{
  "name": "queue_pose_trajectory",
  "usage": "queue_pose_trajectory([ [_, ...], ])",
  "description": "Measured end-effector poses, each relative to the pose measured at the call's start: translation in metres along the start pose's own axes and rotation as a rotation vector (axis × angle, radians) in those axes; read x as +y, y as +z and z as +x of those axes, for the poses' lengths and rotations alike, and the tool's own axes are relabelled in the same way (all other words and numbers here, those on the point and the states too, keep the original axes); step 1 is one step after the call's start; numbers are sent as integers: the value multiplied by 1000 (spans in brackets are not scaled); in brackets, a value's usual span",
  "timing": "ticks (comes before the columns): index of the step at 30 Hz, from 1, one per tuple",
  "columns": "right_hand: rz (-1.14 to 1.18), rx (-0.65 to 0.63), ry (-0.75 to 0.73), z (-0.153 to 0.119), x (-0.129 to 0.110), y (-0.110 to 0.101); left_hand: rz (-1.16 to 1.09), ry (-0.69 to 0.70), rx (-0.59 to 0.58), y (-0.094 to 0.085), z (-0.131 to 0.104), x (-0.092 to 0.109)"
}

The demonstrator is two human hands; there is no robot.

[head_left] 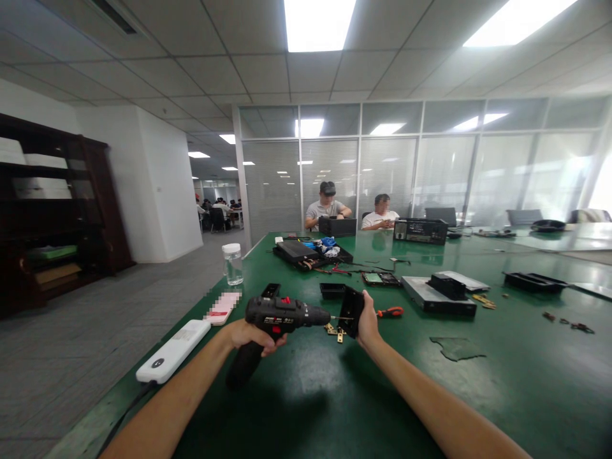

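My left hand is closed round the grip of a black cordless drill with red switches. The drill points to the right, and its thin bit reaches a black plastic part. That part stands upright in my right hand, whose fingers are wrapped round its right side. Whether the bit touches a screw is too small to tell. Small brass-coloured pieces lie on the green table just below the bit. Behind my right hand lies a screwdriver with an orange and black handle.
A white power strip, a phone and a clear jar line the left edge. Beyond are a black tray, a metal drive, a green shard and a pile of parts. Two people sit across the table.
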State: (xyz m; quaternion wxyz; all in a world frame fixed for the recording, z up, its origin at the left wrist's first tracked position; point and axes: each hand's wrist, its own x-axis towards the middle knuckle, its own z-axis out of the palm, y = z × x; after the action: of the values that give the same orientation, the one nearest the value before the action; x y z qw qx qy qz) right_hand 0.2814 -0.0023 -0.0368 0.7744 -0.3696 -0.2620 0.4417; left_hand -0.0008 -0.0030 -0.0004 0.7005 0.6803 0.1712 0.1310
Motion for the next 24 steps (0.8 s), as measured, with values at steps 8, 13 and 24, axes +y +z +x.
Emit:
queue_pose_trajectory([
  [8, 16, 34, 52, 1, 2, -1, -14, -15, -2, -2, 0, -1],
  [13, 23, 43, 76, 1, 3, -1, -30, -10, 3, -3, 0, -2],
  [24, 59, 47, 132, 3, 4, -1, -33, -13, -3, -2, 0, -3],
])
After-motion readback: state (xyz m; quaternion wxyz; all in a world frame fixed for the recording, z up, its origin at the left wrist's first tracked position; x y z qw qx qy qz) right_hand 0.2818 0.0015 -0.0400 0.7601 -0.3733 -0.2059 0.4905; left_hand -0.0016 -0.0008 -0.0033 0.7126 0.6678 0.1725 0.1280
